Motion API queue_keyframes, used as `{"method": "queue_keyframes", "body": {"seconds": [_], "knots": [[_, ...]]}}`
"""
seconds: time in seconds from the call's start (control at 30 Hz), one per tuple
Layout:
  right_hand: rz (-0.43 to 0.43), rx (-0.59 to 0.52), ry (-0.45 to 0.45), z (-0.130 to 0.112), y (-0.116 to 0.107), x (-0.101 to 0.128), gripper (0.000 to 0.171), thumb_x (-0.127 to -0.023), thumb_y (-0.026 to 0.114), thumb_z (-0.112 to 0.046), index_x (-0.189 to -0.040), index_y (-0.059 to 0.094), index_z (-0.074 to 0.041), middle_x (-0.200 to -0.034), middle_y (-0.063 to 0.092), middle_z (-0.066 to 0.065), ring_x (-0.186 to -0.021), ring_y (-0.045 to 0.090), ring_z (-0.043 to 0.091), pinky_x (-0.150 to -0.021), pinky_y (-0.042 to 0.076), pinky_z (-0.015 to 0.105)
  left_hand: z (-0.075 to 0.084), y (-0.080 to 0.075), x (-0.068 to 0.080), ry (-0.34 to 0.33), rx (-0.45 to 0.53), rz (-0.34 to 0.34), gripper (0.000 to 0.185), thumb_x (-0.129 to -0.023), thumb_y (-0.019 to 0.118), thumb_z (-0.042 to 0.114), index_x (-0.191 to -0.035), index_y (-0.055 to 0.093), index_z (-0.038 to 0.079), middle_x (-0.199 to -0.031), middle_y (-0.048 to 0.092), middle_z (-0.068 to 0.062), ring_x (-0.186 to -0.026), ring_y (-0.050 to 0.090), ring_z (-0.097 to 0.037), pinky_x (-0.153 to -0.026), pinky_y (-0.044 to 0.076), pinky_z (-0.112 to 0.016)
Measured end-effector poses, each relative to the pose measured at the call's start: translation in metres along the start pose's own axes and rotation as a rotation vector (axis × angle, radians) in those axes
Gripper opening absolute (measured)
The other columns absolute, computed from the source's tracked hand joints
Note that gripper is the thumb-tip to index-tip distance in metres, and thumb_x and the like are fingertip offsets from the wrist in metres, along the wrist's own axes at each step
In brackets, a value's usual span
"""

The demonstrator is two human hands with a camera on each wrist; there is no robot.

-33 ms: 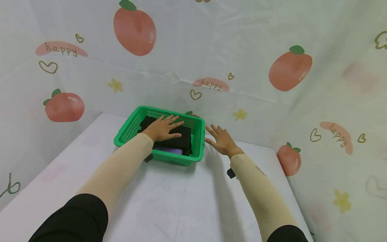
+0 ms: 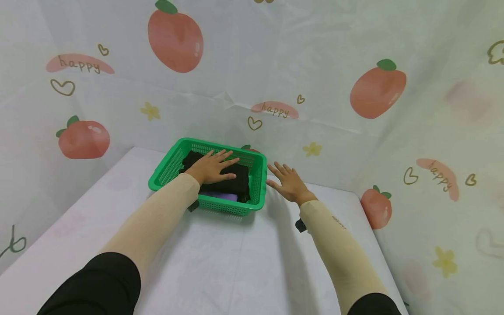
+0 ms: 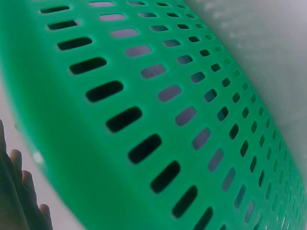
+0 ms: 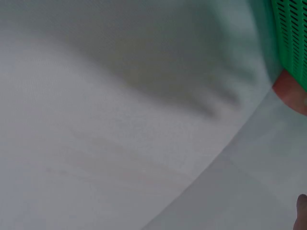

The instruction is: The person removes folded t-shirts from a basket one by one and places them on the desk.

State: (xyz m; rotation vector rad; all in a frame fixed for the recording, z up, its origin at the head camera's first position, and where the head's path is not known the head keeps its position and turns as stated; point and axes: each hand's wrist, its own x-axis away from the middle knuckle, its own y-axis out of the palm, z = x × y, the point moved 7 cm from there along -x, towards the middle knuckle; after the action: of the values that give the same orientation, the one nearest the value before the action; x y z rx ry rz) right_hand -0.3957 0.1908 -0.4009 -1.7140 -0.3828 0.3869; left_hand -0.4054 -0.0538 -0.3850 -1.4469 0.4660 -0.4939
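The basket [image 2: 256,183] is glossy perforated green plastic, the folded garment [image 2: 238,181] matt black cloth, the tabletop [image 2: 236,262] smooth white sheeting.

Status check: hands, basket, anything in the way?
Left hand flat on black cloth in green basket. Right hand open beside basket, holding nothing. Purple item under cloth. Nothing in the way.
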Motion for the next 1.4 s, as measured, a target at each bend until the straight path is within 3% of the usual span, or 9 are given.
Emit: {"method": "queue_keyframes", "body": {"seconds": [0.17,0.4,0.63,0.77,0.9,1.1,1.27,1.4], "knots": [[-0.005,-0.015,-0.011,-0.005,0.000,-0.001,0.067,-0.103,0.038,-0.053,-0.159,0.019,-0.023,-0.165,0.015,0.009,-0.151,0.013,0.039,-0.121,0.009,0.057,-0.004,0.001,0.002,-0.001,0.002,0.004,0.073,-0.098,0.033,0.066,-0.159,0.019,0.028,-0.166,0.012,-0.008,-0.152,0.012,-0.031,-0.122,0.006,-0.055],[-0.006,-0.097,0.027,-0.021,0.003,-0.010,0.070,-0.100,0.033,-0.062,-0.159,0.013,-0.032,-0.165,0.016,0.004,-0.152,0.013,0.031,-0.121,0.016,0.054,-0.023,0.000,0.012,-0.070,0.021,0.008,0.073,-0.099,0.033,0.065,-0.159,0.017,0.027,-0.165,0.014,-0.011,-0.151,0.015,-0.035,-0.121,0.009,-0.057],[0.001,-0.181,0.009,-0.054,0.001,-0.023,0.073,-0.097,0.041,-0.065,-0.159,0.014,-0.036,-0.161,0.028,0.005,-0.149,0.023,0.029,-0.117,0.025,0.056,-0.058,-0.001,0.026,-0.242,0.035,0.020,0.077,-0.097,0.028,0.071,-0.160,0.015,0.028,-0.163,0.017,-0.018,-0.148,0.021,-0.041,-0.117,0.017,-0.062],[0.012,-0.282,0.026,-0.070,0.001,-0.031,0.073,-0.098,0.041,-0.063,-0.159,0.013,-0.034,-0.162,0.024,0.005,-0.149,0.023,0.030,-0.118,0.023,0.055,-0.077,0.001,0.036,-0.326,0.118,0.025,0.080,-0.096,0.027,0.073,-0.160,0.014,0.027,-0.163,0.014,-0.021,-0.145,0.023,-0.045,-0.110,0.031,-0.064],[0.022,-0.449,0.084,-0.079,0.005,-0.038,0.077,-0.099,0.042,-0.060,-0.160,0.011,-0.025,-0.164,0.017,0.008,-0.150,0.019,0.030,-0.119,0.021,0.055,-0.090,0.006,0.046,-0.388,0.231,0.029,0.085,-0.093,0.024,0.077,-0.160,0.011,0.026,-0.164,0.011,-0.020,-0.143,0.025,-0.049,-0.099,0.040,-0.065],[0.041,-0.665,0.229,-0.084,0.018,-0.046,0.080,-0.101,0.047,-0.052,-0.160,0.008,-0.014,-0.164,0.015,0.015,-0.151,0.015,0.034,-0.119,0.020,0.055,-0.100,0.014,0.054,-0.435,0.385,0.052,0.090,-0.093,0.025,0.078,-0.160,0.007,0.021,-0.163,0.008,-0.024,-0.146,0.016,-0.049,-0.109,0.025,-0.070],[0.007,-0.724,0.347,-0.090,0.031,-0.047,0.084,-0.100,0.050,-0.050,-0.159,0.006,-0.009,-0.163,0.015,0.018,-0.149,0.020,0.037,-0.119,0.023,0.054,-0.103,0.017,0.058,-0.446,0.449,0.070,0.091,-0.093,0.024,0.077,-0.160,0.006,0.019,-0.161,0.011,-0.028,-0.146,0.014,-0.049,-0.111,0.020,-0.070],[-0.032,-0.803,0.429,-0.091,0.042,-0.045,0.086,-0.099,0.054,-0.046,-0.159,0.006,-0.006,-0.163,0.014,0.019,-0.149,0.019,0.037,-0.119,0.023,0.053,-0.098,0.016,0.060,-0.424,0.509,0.087,0.082,-0.099,0.032,0.067,-0.160,0.010,0.017,-0.160,0.014,-0.029,-0.145,0.013,-0.051,-0.111,0.019,-0.070]]}}
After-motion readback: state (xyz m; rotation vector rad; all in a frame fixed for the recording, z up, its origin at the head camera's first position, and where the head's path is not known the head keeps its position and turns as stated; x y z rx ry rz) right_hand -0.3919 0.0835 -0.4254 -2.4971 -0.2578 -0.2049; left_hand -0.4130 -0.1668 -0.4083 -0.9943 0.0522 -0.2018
